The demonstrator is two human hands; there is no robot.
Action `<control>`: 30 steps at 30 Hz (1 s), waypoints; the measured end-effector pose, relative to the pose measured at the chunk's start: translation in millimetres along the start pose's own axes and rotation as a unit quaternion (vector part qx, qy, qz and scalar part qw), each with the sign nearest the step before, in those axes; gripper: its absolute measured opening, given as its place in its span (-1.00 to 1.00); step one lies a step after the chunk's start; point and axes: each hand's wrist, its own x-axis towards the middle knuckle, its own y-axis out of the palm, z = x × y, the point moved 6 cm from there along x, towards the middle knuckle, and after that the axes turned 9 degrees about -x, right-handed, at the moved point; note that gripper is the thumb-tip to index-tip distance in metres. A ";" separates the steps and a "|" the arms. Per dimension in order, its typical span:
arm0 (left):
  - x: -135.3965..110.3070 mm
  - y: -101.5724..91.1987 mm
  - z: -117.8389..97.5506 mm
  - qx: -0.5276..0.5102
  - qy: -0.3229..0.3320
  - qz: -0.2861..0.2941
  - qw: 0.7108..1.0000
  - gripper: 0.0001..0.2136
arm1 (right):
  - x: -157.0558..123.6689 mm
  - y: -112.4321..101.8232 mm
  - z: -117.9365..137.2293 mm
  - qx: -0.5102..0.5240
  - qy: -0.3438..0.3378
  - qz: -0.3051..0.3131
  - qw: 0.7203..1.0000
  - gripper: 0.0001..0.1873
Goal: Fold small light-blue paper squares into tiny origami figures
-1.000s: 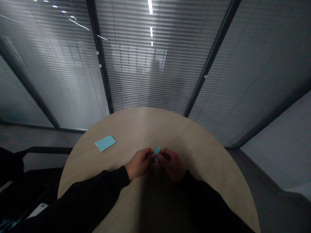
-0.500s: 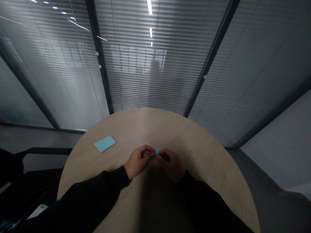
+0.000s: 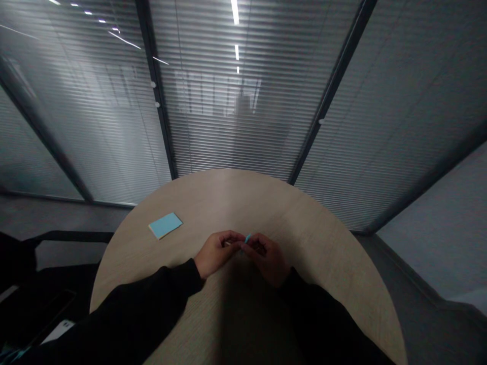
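Note:
Between the fingertips of both hands is a small piece of light blue paper [image 3: 248,238], mostly hidden by the fingers. My left hand [image 3: 217,252] pinches it from the left, thumb and index finger closed together. From the right, my right hand [image 3: 268,257] pinches the same piece, its thumb touching the left fingertips. Both hands are just above the round wooden table [image 3: 327,263]. To the left of my left hand lies a pad of light blue sticky notes [image 3: 166,225], flat on the tabletop.
Glass partitions with grey blinds [image 3: 228,137] stand behind the table's far edge. A black chair [image 3: 72,236] is at the left, and a white object [image 3: 59,330], perhaps a phone, lies at the lower left. A white wall [image 3: 441,243] rises at the right.
The fingertips have drawn closer together and now touch. Less of the blue paper shows between them, and it has turned slightly. The pad has not moved.

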 end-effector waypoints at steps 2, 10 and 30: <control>-0.7 -0.2 -1.1 -0.020 -0.011 0.004 1.000 -0.70 | -0.4 1.4 -1.1 0.029 0.010 0.010 0.999 -0.69; -2.9 5.1 -5.2 -0.073 -0.038 0.033 0.996 -0.67 | -0.8 5.8 -4.8 0.116 0.029 0.036 0.992 -0.65; -2.8 5.7 1.4 -0.048 -0.066 0.047 0.996 -0.62 | -0.4 3.0 -9.6 0.081 0.038 0.040 0.995 -0.74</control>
